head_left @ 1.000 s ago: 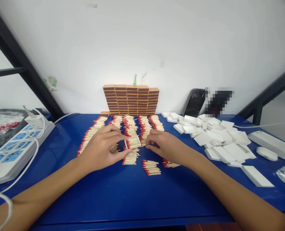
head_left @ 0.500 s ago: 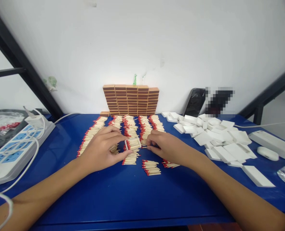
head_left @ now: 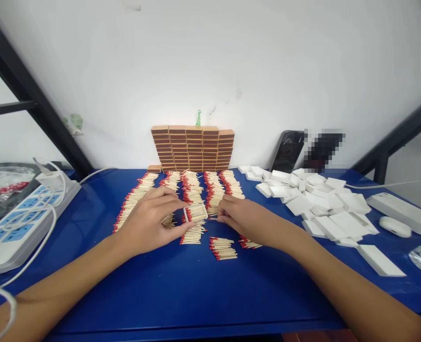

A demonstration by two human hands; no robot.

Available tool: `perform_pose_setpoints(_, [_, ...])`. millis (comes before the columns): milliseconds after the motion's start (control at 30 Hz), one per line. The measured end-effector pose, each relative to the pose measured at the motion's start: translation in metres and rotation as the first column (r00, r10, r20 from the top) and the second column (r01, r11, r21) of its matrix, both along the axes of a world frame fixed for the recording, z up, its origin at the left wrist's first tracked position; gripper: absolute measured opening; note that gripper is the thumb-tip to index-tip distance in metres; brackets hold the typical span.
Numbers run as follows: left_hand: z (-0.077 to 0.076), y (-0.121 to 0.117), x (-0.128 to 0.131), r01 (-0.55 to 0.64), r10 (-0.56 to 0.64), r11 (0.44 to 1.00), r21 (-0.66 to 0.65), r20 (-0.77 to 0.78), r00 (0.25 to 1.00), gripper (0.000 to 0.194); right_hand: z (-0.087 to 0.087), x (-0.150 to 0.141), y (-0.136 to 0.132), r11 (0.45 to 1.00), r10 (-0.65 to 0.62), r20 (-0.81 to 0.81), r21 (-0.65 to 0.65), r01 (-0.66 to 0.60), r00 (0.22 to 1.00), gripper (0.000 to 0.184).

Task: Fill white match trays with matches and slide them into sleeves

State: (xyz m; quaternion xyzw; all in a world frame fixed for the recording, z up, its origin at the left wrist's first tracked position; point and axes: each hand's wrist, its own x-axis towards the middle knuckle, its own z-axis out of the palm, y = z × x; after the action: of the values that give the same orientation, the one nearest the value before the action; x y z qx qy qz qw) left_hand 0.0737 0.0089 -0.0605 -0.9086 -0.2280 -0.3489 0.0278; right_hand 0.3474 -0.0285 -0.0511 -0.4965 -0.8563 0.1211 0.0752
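My left hand (head_left: 151,216) is closed on a small white matchbox tray (head_left: 196,213), thumb at its near side and fingers at its far left corner. Some red-tipped matches lie inside the tray. To its right, my right hand (head_left: 237,216) has its thumb and fingers pinched together over a row of matches (head_left: 214,190). A matchstick (head_left: 213,219) pokes out at the left of those fingertips; how many they hold is hidden. A small group of matches (head_left: 223,248) lies just in front, and another (head_left: 247,243) is partly covered by my right hand.
Brown matchboxes (head_left: 195,148) are stacked against the wall. White empty trays (head_left: 319,202) form a heap on the right, near a phone (head_left: 288,151) and a white earbud case (head_left: 395,227). A power strip (head_left: 21,228) with cables lies on the left of the blue table (head_left: 182,294).
My right hand's fingertips have shifted very slightly while staying pinched over the matches. My left hand keeps the tray in the same place.
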Motion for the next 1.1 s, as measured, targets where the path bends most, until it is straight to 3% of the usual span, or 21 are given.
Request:
perform_pose_setpoints(333, [-0.001, -0.002, 0.001, -0.022, 0.022, 1.000, -0.020, -0.005, 1.000, 0.028, 0.010, 0.004, -0.002, 0.973, -0.001, -0.192, 0.226, 0.045, 0.981, 0.016])
perform_pose_setpoints(600, [-0.003, -0.007, 0.003, 0.007, -0.007, 0.998, -0.058, -0.002, 1.000, 0.028, 0.003, -0.020, -0.010, 0.983, 0.050, -0.233, 0.185, -0.006, 0.971, 0.009])
perform_pose_setpoints(833, [-0.002, -0.010, 0.006, 0.026, -0.025, 0.998, -0.065, 0.005, 1.000, 0.032, -0.003, -0.021, -0.010, 0.978, 0.102, -0.205, 0.201, -0.060, 0.973, 0.010])
perform_pose_setpoints(1100, [-0.001, -0.010, 0.006, 0.039, -0.039, 0.998, -0.047, -0.005, 0.999, 0.033, 0.001, -0.022, -0.012, 0.981, 0.117, -0.246, 0.176, -0.075, 0.962, 0.009])
